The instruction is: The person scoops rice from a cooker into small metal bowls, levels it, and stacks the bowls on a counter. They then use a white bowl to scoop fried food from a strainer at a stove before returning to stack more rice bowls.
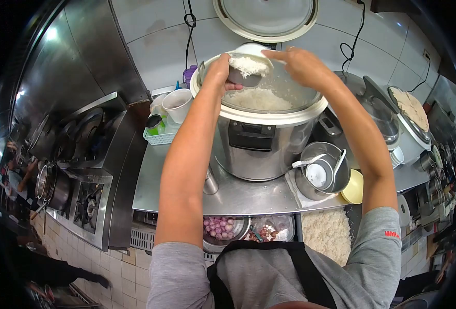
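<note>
A large steel rice cooker point(256, 147) stands open on a metal counter, full of white cooked rice point(259, 99). My left hand point(218, 69) holds a small dark bowl point(244, 77) heaped with rice above the pot. My right hand point(297, 64) grips a white rice paddle point(253, 50) that rests on top of the rice in the bowl. The cooker's lid point(266, 18) stands raised behind both hands.
The steel counter point(248, 198) holds a metal bowl with ladles point(323, 172), a yellow dish point(354, 188), and a green basket with cups point(168, 121). A gas stove with pans point(68, 180) lies left. Below are tubs of shallots point(222, 226) and rice point(328, 232). Another cooker point(393, 123) stands right.
</note>
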Available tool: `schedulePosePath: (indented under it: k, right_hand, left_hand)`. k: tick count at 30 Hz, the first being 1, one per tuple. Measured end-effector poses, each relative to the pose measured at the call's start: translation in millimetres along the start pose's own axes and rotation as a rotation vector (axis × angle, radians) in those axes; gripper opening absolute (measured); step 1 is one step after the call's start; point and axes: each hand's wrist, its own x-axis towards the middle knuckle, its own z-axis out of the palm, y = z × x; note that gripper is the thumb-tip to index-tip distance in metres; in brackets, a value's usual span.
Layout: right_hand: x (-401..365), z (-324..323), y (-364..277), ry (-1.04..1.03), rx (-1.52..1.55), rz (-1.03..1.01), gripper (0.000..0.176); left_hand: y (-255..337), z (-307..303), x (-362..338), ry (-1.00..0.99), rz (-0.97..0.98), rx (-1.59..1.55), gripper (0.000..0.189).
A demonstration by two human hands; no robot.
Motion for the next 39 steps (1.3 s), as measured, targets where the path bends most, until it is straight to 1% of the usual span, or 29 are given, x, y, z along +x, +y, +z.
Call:
schedulePosePath:
  k: [3, 5, 6, 9, 12, 15, 18, 21, 24, 27, 30, 33, 36, 39]
  right_hand:
    - [-19.2, -21.4, -9.7, 0.101, 0.117, 0.008, 0.056]
    - [-25.6, -9.6, -11.4, 0.167, 0.023, -0.094, 0.06]
    - [-28.1, -0.2, -10.8, 0.198, -0.022, -0.143, 0.062]
    - [-21.5, 26.0, -4.2, 0.27, -0.016, -0.085, 0.068]
    - [-17.0, 38.9, -4.8, 0.264, -0.001, -0.157, 0.066]
    - [-15.8, 30.3, -7.9, 0.177, 0.105, -0.159, 0.061]
    - [-18.7, 9.8, -6.8, 0.199, 0.257, -0.108, 0.054]
    - [-22.4, 1.9, -8.9, 0.169, 0.254, 0.015, 0.049]
    - [-10.5, 14.8, -12.8, 0.011, 0.2, 0.09, 0.049]
    - [-1.3, 23.4, -8.7, 0.153, 0.404, 0.016, 0.049]
    - [-6.4, 2.8, -15.9, 0.056, 0.494, 0.312, 0.053]
    - [-8.7, 9.2, -19.7, -0.088, 0.789, 0.473, 0.057]
    - [-3.9, 19.7, -41.4, -0.152, 0.826, 0.433, 0.057]
    - [9.3, 45.0, -65.5, 0.188, 0.257, 0.202, 0.056]
  left_hand:
    - [-1.0, -0.4, -0.2, -0.02, -0.014, -0.018, 0.041]
    - [-1.7, -0.5, -1.2, -0.053, 0.01, -0.023, 0.042]
    - [-2.5, -0.9, 1.2, -0.047, -0.015, -0.036, 0.042]
    - [-1.0, -1.8, 0.3, -0.051, -0.011, -0.024, 0.042]
    - [-1.5, -4.3, -1.4, -0.062, 0.084, 0.023, 0.043]
    - [-4.3, -2.7, -1.6, -0.027, 0.247, 0.018, 0.045]
    - [-0.8, 0.5, -1.7, 0.043, 0.364, 0.065, 0.047]
    - [-3.3, 1.4, 0.7, 0.064, 0.429, 0.035, 0.048]
    - [-4.1, -0.5, 1.7, -0.002, 0.491, 0.124, 0.049]
    - [-4.2, 0.0, 5.4, 0.063, 0.516, 0.057, 0.05]
    - [-3.4, 2.2, 6.3, 0.207, 0.513, 0.035, 0.05]
    - [-0.3, 4.7, -0.8, 0.25, 0.545, -0.068, 0.05]
    - [-1.5, 7.9, 2.9, 0.26, 0.54, -0.041, 0.048]
    - [-4.9, 4.0, 5.2, 0.167, 0.539, 0.091, 0.048]
